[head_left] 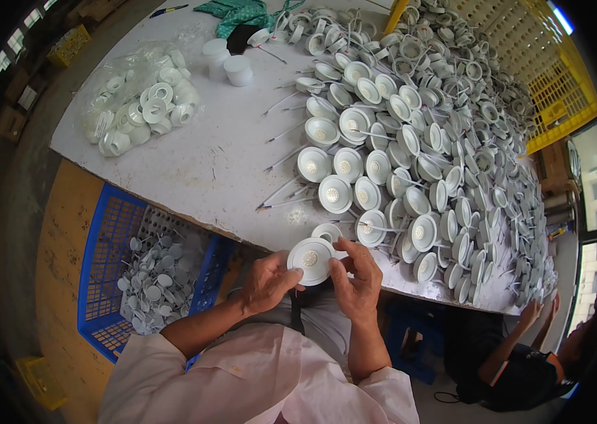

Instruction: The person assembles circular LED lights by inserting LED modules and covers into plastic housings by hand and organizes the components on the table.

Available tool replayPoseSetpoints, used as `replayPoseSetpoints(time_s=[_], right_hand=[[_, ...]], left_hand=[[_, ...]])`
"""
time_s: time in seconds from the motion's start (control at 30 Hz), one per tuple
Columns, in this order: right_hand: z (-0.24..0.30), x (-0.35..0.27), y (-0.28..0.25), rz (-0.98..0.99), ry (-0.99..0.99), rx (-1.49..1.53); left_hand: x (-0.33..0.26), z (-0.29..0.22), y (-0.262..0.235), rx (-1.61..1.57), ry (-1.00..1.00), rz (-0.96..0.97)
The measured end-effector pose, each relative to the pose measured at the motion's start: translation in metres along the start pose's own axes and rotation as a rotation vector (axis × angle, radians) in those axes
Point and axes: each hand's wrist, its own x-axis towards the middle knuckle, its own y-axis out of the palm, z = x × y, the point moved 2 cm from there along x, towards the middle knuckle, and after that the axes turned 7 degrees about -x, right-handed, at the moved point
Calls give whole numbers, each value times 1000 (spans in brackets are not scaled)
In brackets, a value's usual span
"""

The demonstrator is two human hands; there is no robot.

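in the head view, both hands meet at the near edge of the white table, closed around one round white lamp housing with a pale yellow disc at its centre. the left hand cups it from below and the side, thumb up on the rim, while the right hand pinches the opposite rim with curled fingers – so the piece sits clear of the tabletop, held between the two. it looks like a fitting or checking step on a single unit, and the next move would seem to call for a steady hold from the left hand while the right works the rim or the thin lead, though the exact contact is too small to read. just beyond the hands, a dense heap of like housings with thin white wires covers the right half of the table. at the far left lies a clear plastic bag holding white ring-shaped parts, and nearby stand a few small white cups. below the table on the left, a blue crate holds small grey-white disc parts – about half full. a yellow crate stands at the far right, contents unclear.
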Motion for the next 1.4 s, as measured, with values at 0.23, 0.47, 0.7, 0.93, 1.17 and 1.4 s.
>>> replayPoseSetpoints(time_s=[0.23, 0.47, 0.7, 0.93, 1.17, 1.4], right_hand=[[-8, -9, 11, -24, 132, 103], [-11, -14, 12, -56, 174, 104], [-10, -14, 13, -68, 173, 98], [-15, -17, 8, -13, 158, 37], [29, 10, -15, 213, -340, -400], [30, 20, -16, 228, -540, -677]], left_hand=[[-2, 3, 5, 107, 19, 0], [-4, 3, 9, 131, 7, -5], [-3, 7, 8, 135, -8, -9], [0, -5, 9, 96, -99, 80], [2, -14, -3, 323, -93, 132], [19, -23, 8, 411, -24, 136]])
